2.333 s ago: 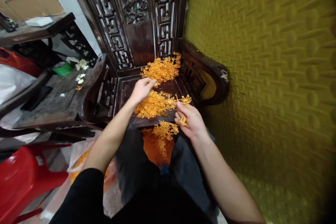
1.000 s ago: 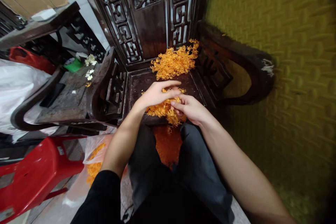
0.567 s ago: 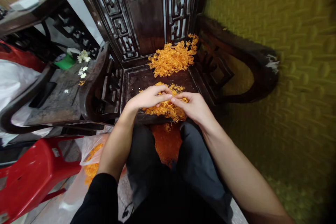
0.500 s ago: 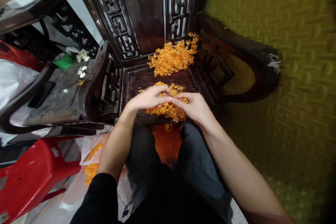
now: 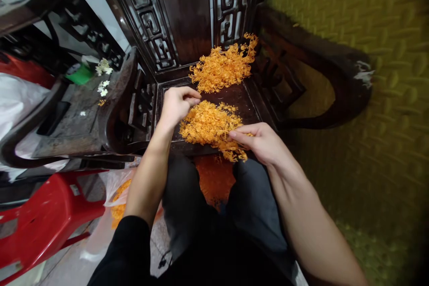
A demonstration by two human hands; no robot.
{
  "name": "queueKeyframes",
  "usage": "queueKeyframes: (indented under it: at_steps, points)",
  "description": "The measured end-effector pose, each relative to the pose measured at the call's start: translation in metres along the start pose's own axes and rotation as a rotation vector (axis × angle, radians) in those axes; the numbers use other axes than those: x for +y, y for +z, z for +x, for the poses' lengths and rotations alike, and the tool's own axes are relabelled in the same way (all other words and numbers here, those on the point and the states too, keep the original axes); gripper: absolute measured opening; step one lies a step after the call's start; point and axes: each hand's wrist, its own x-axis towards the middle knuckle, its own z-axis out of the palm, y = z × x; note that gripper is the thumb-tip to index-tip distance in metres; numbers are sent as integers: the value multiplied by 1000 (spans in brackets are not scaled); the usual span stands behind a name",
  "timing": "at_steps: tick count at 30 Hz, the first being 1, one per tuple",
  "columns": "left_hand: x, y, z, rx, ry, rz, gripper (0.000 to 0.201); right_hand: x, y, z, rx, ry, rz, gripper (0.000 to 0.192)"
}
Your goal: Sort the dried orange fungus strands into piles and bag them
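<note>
Two heaps of small orange curly pieces, with thin branching strands, lie on the seat of a dark carved wooden chair. At the left edge of the near heap, my left hand is closed in a pinch just above the seat. Whatever is between its fingertips is too small to make out. My right hand pinches an orange curly piece at the right side of the same heap. Farther back, against the chair's backrest, lies the far heap, apart from both hands.
Curved armrests flank the seat; the right one stands beside a yellow-green woven-patterned surface. Left are a second wooden chair with white flower-like pieces, a red plastic stool and a plastic bag holding orange pieces.
My hands, close together over the near heap before, have moved apart. The left went left and away from me, the right went right. More of the near heap shows now.
</note>
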Motion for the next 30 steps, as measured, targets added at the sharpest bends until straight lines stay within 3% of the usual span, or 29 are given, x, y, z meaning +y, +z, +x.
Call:
queueKeyframes:
  at_steps: [2, 4, 7, 10, 13, 17, 19, 21, 23, 27, 28, 30]
  points:
    - [-14, 5, 7, 38, -11, 66, 12, 1, -3, -1, 13, 6, -14, 29]
    - [-25, 14, 11, -63, 13, 171, 15, -2, -2, 1, 29, 15, -5, 28]
    - [-29, 26, 12, -162, 95, 398, 18, -8, 3, 4, 46, 121, 225, 50]
    - [-10, 28, 6, -66, 187, 500, 20, -9, 8, 7, 29, 175, 413, 60]
    - [23, 28, -8, 30, 326, 381, 30, -4, 9, 10, 47, 92, 348, 55]
    - [50, 45, -28, -274, 458, 318, 27, -1, 8, 11, 58, -14, 304, 71]
    - [52, 55, -34, -310, 443, 312, 22, -1, 7, 11, 48, -39, 282, 81]
    - [51, 61, -35, -186, 394, 275, 20, -1, 7, 9, 11, -66, 269, 82]
    - [53, 57, -31, 33, 324, 222, 23, -1, 6, 6, -9, -85, 258, 77]
    - [57, 29, -13, 493, 181, 90, 28, 2, 6, 1, 40, -55, 192, 60]
    - [56, 23, -10, 532, 157, 48, 28, 2, 5, 1, 77, -52, 217, 56]
    - [50, 17, -11, 481, 111, -54, 27, 0, 3, 2, 163, -48, 329, 53]
